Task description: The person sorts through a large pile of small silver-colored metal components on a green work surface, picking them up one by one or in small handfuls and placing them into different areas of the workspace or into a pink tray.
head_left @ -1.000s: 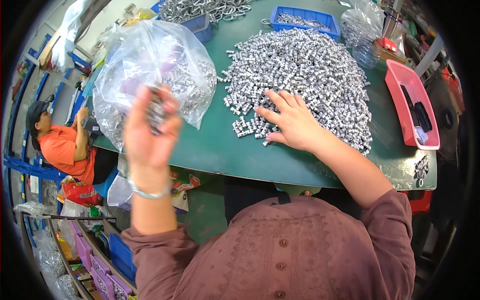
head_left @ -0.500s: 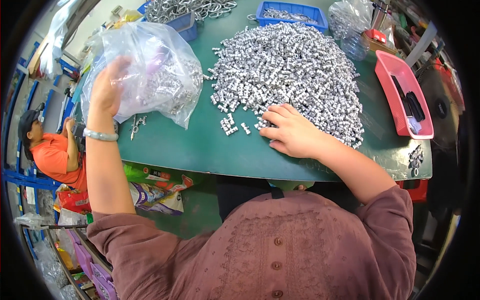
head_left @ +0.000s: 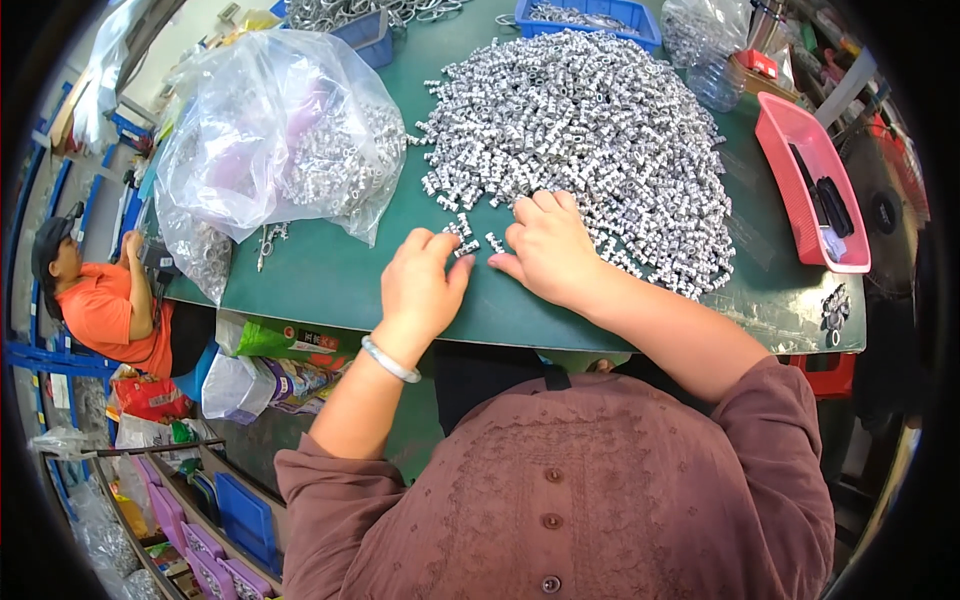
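A broad heap of small ridged silvery metal pieces (head_left: 580, 130) lies on the green table (head_left: 330, 285). Just off its near left edge sit a few loose metal pieces (head_left: 462, 230). My left hand (head_left: 420, 285) is beside these, its curved fingertips at them and its thumb apart. My right hand (head_left: 550, 245) rests at the heap's near edge, fingers bent over it and thumb held out toward the left hand; whether a piece is under its fingers is hidden. To the left stands a clear plastic bag (head_left: 270, 150) with more metal pieces inside.
A pink basket (head_left: 775, 150) with dark items stands at the right. Blue trays (head_left: 640, 32) and metal rings (head_left: 350, 12) are at the back. Small dark rings (head_left: 835, 308) lie near the right corner. A person in orange (head_left: 105, 315) is at the far left.
My left hand has left the plastic bag and come down right to the loose pieces. My right hand has shifted slightly left and away from me along the heap's edge.
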### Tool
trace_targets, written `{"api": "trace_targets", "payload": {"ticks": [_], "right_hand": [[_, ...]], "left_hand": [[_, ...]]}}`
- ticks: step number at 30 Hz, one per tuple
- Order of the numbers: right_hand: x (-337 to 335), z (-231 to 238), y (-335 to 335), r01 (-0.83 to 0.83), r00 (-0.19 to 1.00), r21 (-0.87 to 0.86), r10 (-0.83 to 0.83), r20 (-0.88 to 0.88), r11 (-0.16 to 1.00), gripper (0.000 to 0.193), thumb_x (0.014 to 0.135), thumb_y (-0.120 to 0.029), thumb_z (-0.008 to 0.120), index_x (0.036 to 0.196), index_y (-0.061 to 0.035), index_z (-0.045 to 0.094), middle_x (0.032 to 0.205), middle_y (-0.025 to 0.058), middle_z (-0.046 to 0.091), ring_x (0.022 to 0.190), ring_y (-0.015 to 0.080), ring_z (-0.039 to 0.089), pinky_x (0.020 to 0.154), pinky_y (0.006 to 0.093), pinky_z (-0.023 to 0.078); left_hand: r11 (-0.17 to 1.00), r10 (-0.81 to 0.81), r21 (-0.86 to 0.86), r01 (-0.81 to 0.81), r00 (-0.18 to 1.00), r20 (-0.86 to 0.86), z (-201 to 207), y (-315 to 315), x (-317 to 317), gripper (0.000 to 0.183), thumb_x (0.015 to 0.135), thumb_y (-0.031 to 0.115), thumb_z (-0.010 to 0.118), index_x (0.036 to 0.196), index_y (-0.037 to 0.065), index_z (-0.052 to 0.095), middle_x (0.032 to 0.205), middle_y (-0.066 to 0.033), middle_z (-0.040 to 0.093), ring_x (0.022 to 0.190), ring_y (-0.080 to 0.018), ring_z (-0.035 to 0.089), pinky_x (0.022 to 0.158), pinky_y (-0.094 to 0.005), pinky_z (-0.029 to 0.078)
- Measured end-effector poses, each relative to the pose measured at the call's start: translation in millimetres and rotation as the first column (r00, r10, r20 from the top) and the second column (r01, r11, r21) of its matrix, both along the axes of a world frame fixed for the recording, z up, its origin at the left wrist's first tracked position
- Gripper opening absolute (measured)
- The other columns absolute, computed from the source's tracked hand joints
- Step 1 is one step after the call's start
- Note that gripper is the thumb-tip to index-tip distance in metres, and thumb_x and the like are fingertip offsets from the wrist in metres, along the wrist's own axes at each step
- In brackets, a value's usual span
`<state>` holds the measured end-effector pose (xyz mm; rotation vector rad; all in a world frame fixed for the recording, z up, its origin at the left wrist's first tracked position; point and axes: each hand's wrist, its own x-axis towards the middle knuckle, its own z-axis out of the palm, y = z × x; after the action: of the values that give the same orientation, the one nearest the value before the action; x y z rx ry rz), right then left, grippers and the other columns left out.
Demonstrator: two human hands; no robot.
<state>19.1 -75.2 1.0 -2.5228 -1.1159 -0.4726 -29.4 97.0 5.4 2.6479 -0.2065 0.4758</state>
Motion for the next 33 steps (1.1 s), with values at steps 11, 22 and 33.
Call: {"api": "trace_targets", "payload": {"ticks": [11, 22, 33], "right_hand": [[-3.7, 1.4, -28.4, -0.046, 0.981, 0.296, 0.100, -0.169, 0.954, 0.009, 0.066, -0.010, 0.063, 0.071, -0.0074, 0.056, 0.073, 0.0043, 0.053, 0.078, 0.0221, 0.048, 0.074, 0.0353, 0.034], [-33.3, 6.5, -73.5, 0.256, 0.666, 0.639, 0.347, -0.660, 0.725, 0.009, 0.075, -0.003, 0.060, 0.082, -0.0015, 0.055, 0.080, 0.0028, 0.057, 0.074, 0.0092, 0.053, 0.066, 0.0238, 0.043], [-45.0, 2.7, -93.9, 0.321, 0.659, 0.720, 0.401, -0.636, 0.615, 0.009, 0.075, -0.003, 0.059, 0.083, -0.0011, 0.055, 0.080, 0.0020, 0.055, 0.074, 0.0093, 0.051, 0.068, 0.0229, 0.043]], "left_hand": [[0.979, -0.130, -0.150, 0.140, 0.988, 0.079, -19.2, -14.3, -9.3, 0.014, 0.069, 0.005, 0.063, 0.077, 0.005, 0.052, 0.076, -0.0082, 0.054, 0.069, -0.0276, 0.051, 0.062, -0.0353, 0.042], [0.820, -0.307, -0.447, 0.357, 0.934, 0.182, 0.2, -54.3, -23.5, 0.047, 0.070, -0.005, 0.062, 0.112, 0.001, 0.043, 0.074, -0.0045, 0.059, 0.065, -0.0098, 0.053, 0.061, -0.0212, 0.044], [0.808, -0.334, -0.487, 0.331, 0.939, 0.083, 6.6, -73.4, -25.3, 0.055, 0.069, -0.006, 0.063, 0.119, 0.001, 0.040, 0.074, -0.0053, 0.060, 0.064, -0.0098, 0.053, 0.061, -0.0211, 0.044]]}}
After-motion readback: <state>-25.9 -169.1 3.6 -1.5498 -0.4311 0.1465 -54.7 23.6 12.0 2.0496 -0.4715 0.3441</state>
